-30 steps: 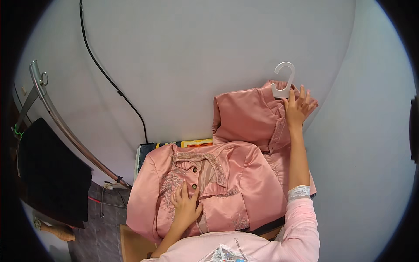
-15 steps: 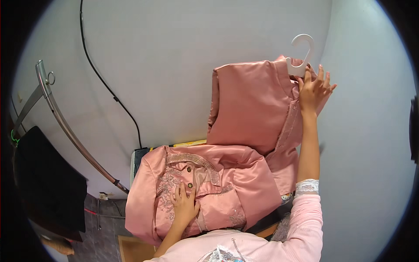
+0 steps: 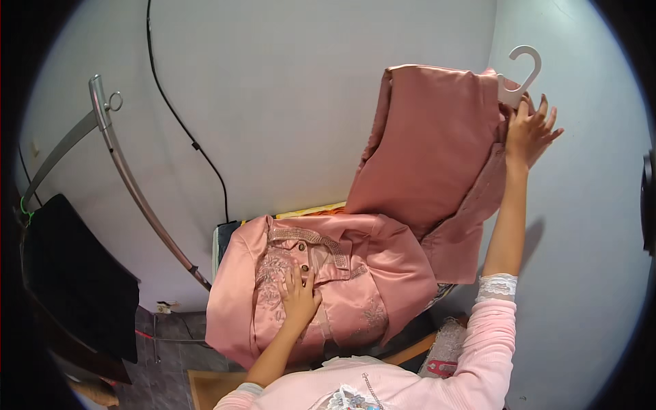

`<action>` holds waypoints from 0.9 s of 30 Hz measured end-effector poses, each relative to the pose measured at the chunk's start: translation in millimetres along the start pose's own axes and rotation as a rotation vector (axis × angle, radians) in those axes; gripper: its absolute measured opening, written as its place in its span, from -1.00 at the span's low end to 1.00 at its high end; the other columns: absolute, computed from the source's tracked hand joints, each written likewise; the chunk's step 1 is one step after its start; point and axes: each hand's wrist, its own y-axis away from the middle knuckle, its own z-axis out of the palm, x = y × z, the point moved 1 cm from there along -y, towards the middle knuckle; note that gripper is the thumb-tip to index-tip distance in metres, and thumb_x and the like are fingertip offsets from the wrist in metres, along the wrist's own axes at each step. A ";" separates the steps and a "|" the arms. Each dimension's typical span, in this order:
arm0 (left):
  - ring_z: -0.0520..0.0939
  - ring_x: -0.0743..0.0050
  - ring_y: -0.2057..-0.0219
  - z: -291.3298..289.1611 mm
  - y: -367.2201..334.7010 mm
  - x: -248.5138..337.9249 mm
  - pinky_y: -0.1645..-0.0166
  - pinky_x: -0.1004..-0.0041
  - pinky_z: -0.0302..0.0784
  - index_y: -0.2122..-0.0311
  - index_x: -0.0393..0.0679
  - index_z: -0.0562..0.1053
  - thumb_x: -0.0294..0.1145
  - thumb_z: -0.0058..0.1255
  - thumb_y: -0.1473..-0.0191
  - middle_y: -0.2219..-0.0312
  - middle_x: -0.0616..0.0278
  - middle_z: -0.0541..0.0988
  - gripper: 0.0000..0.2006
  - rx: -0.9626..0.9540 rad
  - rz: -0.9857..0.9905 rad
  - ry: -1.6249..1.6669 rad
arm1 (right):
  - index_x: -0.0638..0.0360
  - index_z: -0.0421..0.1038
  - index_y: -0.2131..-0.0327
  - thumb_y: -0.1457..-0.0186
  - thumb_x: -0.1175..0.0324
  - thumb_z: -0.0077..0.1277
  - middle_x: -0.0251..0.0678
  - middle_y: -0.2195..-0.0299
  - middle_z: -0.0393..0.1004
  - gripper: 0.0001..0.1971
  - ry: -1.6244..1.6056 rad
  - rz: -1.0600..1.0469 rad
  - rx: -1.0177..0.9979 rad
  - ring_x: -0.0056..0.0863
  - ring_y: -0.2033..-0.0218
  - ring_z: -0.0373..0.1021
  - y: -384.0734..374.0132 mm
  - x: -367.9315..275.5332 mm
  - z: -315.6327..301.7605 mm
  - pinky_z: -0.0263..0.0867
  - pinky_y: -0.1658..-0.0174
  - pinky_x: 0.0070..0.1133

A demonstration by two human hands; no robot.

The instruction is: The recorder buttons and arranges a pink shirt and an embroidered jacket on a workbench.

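Observation:
Spread flat, my left hand rests on the front of a pink satin jacket with a beaded collar, dark buttons and silvery embroidery. Up at the right, my right hand grips the neck edge of a sleeveless pink satin vest between thumb and forefinger, its other fingers spread. A white hanger sticks out of the vest's neck, its hook free in the air. The vest is raised beside the wall, its lower part beside the jacket. The inner side of my right grip is partly hidden.
A curved metal rack pole with a ring stands at the left, and a black garment hangs from it. A black cable runs down the pale wall. Patterned cloth edges show behind the jacket.
My right hand has lifted the vest and its hanger up and to the right, drawing its lower edge farther off the pile. The left hand stays on the jacket.

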 end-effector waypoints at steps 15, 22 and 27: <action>0.05 0.10 -0.23 -24.1 33.4 -33.4 -0.22 0.00 -0.19 0.01 -0.06 0.42 -0.07 -0.11 -0.07 -0.17 0.02 0.17 -0.57 -0.009 -0.026 -0.123 | -0.33 0.38 0.14 -0.13 0.10 -0.07 -0.48 -0.06 0.04 -0.79 0.201 -0.016 0.109 -0.22 -0.14 0.04 -15.7 164.7 -79.4 0.00 -0.07 0.18; 0.09 0.03 -0.20 -50.8 33.1 -27.7 -0.19 -0.01 -0.09 0.02 -0.02 0.44 -0.14 -0.07 -0.06 -0.18 -0.04 0.14 -0.62 0.017 -0.054 0.026 | -0.38 0.37 0.11 -0.11 0.12 -0.05 -0.48 -0.10 -0.01 -0.76 0.187 -0.074 0.066 -0.17 -0.17 -0.01 0.5 237.2 -120.5 0.02 -0.02 0.25; 0.10 -0.01 -0.18 -64.8 37.0 -23.3 -0.18 -0.04 -0.10 0.03 0.01 0.46 -0.10 -0.14 -0.11 -0.14 -0.07 0.19 -0.63 0.006 -0.078 0.047 | -0.43 0.35 0.07 0.03 -0.03 0.08 -0.47 -0.17 -0.04 -0.61 0.040 -0.096 -0.045 -0.15 -0.21 -0.06 45.2 235.6 -159.0 -0.26 -0.12 0.24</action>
